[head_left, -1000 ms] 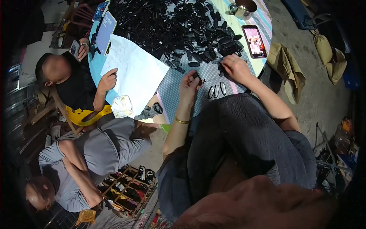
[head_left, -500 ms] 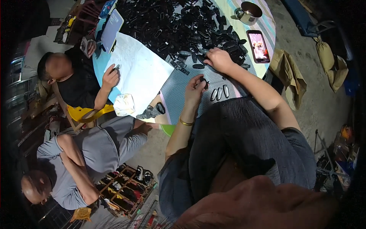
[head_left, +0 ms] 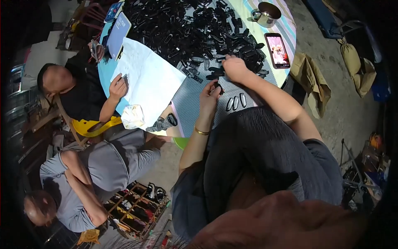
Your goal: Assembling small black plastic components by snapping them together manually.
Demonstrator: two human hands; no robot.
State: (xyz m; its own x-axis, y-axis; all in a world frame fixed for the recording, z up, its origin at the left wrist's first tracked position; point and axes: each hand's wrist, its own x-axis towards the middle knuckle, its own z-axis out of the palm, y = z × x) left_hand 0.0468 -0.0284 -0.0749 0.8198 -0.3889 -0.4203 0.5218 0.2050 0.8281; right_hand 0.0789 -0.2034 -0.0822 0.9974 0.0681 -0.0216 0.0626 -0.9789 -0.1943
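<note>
My left hand (head_left: pixel 210 94) pinches a small black plastic piece (head_left: pixel 218 87) above the round table's patterned cloth (head_left: pixel 195 108). My right hand (head_left: pixel 233 67) reaches into the big heap of black plastic pieces (head_left: pixel 186 31) and rests on its near edge. Three finished oval pieces (head_left: pixel 236 102) lie side by side on the cloth just right of my left hand. My forearms come up from the lower middle over my dark lap.
A phone with a lit screen (head_left: pixel 277 50) and a metal pot (head_left: pixel 266 14) sit at the table's right side. A person in black (head_left: pixel 78 93) writes on a large white sheet (head_left: pixel 145 83). Another person in grey (head_left: pixel 95 174) bends over a compartment tray (head_left: pixel 132 207).
My right hand moved left and up from the table's near edge into the heap. My left hand rose slightly with its piece. The view shifted.
</note>
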